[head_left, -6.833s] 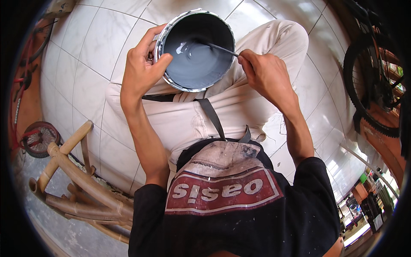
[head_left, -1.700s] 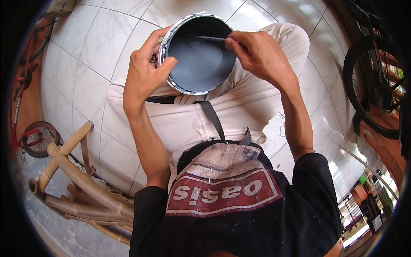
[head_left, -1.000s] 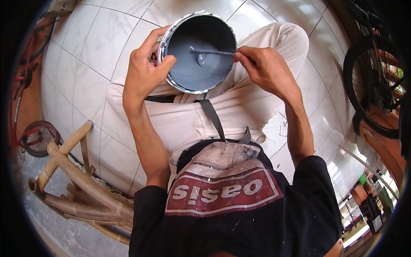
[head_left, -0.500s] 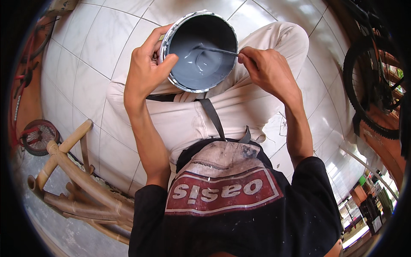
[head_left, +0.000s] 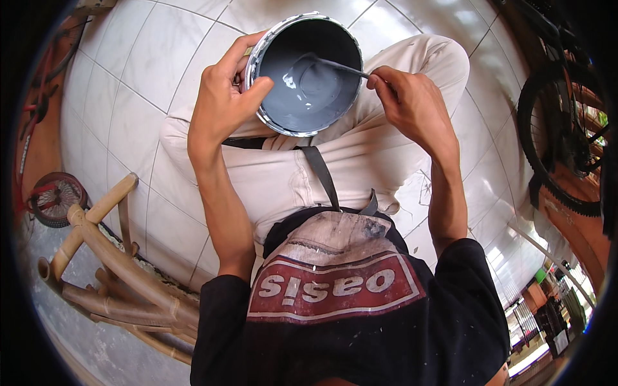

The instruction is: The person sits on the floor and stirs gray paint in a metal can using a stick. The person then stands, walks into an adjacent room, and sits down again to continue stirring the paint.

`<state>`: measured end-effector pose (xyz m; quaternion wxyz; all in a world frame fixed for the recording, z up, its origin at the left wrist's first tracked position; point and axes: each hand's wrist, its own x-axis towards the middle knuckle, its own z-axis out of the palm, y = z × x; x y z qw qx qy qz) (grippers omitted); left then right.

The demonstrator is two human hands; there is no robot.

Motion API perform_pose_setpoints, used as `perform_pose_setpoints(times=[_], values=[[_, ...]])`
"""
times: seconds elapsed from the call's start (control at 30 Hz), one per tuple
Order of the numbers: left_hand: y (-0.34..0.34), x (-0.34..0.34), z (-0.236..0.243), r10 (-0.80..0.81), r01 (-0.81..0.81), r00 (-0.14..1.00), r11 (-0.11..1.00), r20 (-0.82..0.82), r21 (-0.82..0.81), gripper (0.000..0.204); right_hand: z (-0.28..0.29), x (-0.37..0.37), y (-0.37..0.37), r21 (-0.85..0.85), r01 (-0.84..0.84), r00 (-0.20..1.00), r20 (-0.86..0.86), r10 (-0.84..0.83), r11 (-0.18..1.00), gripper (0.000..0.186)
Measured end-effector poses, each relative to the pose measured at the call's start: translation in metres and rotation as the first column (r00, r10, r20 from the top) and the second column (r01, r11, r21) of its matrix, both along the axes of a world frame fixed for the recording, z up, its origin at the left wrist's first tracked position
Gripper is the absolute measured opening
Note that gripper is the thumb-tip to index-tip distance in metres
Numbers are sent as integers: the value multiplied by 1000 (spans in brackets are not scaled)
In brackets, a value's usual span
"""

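Note:
A round bucket (head_left: 252, 59) with a paint-smeared white rim stands tilted toward me between my bent legs. Grey paint (head_left: 293, 106) covers its bottom and inner wall, glossy around a swirl. My left hand (head_left: 228, 93) is closed on the bucket's left side, thumb over the rim and fingers around the outside. In a pinch, my right hand (head_left: 407, 96) holds a thin stirring stick (head_left: 344, 67) at the right rim. The stick slants into the bucket, and its paint-coated far end rests in the grey paint.
White tiles (head_left: 164, 55) cover the floor around my crossed legs in pale trousers (head_left: 264, 186). Bamboo furniture (head_left: 122, 270) stands at lower left, near a small red-rimmed wheel (head_left: 58, 199). A bicycle wheel (head_left: 531, 138) is at the right.
My right hand has shifted slightly right and the stick's paint-coated end has moved right and up, changing the swirl. The left hand keeps its hold on the bucket.

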<state>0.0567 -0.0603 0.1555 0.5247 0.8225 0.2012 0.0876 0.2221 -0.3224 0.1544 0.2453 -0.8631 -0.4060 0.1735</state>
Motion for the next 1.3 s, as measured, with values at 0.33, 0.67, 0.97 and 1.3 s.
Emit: perform_pose_setpoints(times=[0.33, 0.67, 0.97, 1.3], values=[[1, 1, 2, -25, 26, 999, 999, -45, 25, 62, -15, -19, 3, -146, -153, 973, 153, 175, 978, 22], [0, 1, -6, 4, -5, 998, 1000, 57, 25, 61, -10, -4, 8, -10, -152, 987, 51, 152, 988, 21], [1, -1, -3, 0, -1, 1000, 999, 9, 37, 61, 2, -11, 18, 25, -161, 984, -75, 162, 987, 23], [1, 0, 3, -19, 20, 1000, 999, -22, 28, 62, -5, -7, 16, 53, -14, 1000, 3, 13, 998, 23]])
